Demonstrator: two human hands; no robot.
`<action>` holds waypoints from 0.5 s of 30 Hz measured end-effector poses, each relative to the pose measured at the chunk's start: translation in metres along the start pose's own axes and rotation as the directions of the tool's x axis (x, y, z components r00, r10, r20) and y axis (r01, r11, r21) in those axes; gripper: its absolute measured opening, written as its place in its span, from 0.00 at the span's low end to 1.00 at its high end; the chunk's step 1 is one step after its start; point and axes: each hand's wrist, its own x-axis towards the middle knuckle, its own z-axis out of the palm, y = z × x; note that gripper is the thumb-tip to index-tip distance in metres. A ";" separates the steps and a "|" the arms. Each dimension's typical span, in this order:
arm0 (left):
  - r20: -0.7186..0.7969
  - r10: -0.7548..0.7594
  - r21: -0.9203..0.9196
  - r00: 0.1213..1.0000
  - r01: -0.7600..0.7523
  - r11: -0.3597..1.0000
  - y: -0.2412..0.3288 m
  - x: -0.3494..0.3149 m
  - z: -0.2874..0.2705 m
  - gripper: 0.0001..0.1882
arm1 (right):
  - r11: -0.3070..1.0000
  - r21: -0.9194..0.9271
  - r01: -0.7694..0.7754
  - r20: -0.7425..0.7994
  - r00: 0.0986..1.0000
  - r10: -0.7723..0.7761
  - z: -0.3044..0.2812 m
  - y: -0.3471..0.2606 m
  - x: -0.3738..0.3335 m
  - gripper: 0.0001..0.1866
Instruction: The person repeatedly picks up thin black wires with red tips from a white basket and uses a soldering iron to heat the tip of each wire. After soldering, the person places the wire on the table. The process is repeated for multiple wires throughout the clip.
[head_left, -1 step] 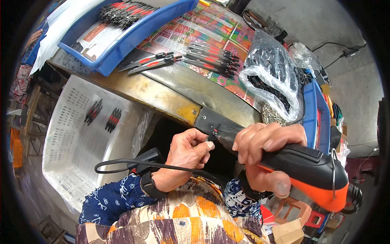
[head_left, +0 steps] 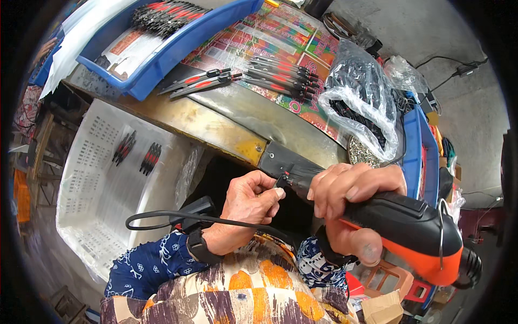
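My right hand (head_left: 356,197) is wrapped round a black-and-orange power screwdriver (head_left: 413,224), whose nose is hidden behind my fingers. My left hand (head_left: 251,200) is closed in a pinch on a small black part (head_left: 283,181) with a bit of red beside it. Most of that part is covered by my fingertips. It sits against a black wrapped bracket (head_left: 288,162) at the table's front edge. A black cable (head_left: 216,220) passes over my left wrist.
Slim black-and-red strips (head_left: 280,75) lie on the table (head_left: 226,116); more fill a blue tray (head_left: 129,81). A white basket (head_left: 97,216) holds several at lower left. To the right are a plastic bag of black parts (head_left: 361,92), small screws (head_left: 361,151) and another blue bin (head_left: 421,146).
The rear of the power screwdriver has dropped slightly, and my right hand has shifted a little with it. My left hand stays in place.
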 end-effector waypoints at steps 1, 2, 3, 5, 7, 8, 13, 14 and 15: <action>0.005 -0.004 -0.011 1.000 0.004 1.000 0.000 0.000 0.000 0.05 | 1.000 -0.007 -0.017 -0.005 1.000 0.017 0.000 -0.001 0.000 0.35; 0.011 -0.006 -0.022 1.000 0.006 1.000 0.001 -0.001 0.001 0.05 | 0.999 -0.012 -0.037 -0.007 0.999 0.037 0.001 -0.001 0.000 0.35; 0.003 -0.007 -0.025 1.000 0.007 1.000 0.001 -0.001 0.001 0.05 | 0.999 -0.011 -0.046 0.005 0.999 0.046 0.000 -0.001 0.000 0.35; -0.015 -0.011 -0.029 1.000 0.011 1.000 0.001 -0.001 0.003 0.05 | 0.999 -0.011 -0.043 0.019 0.999 0.044 0.000 -0.001 0.000 0.35; -0.020 -0.015 -0.024 1.000 0.015 1.000 0.002 -0.002 0.003 0.05 | 0.999 -0.005 -0.033 -0.001 0.999 0.033 0.000 0.000 0.000 0.35; -0.022 -0.017 -0.023 1.000 0.017 1.000 0.002 -0.002 0.003 0.04 | 0.999 -0.006 -0.037 0.003 0.999 0.037 0.000 0.001 0.001 0.35; 0.001 -0.013 -0.058 1.000 0.013 0.998 0.002 -0.002 0.003 0.04 | 1.000 -0.004 0.013 -0.001 1.000 -0.013 0.000 0.005 0.002 0.35; 0.002 -0.014 -0.060 1.000 0.015 0.998 0.002 -0.002 0.003 0.04 | 1.000 -0.004 0.020 -0.007 1.000 -0.020 -0.001 0.006 0.002 0.35; -0.008 -0.015 -0.054 1.000 0.014 0.998 0.001 -0.002 0.003 0.04 | 1.000 -0.004 0.007 -0.029 1.000 -0.007 0.000 0.006 0.001 0.35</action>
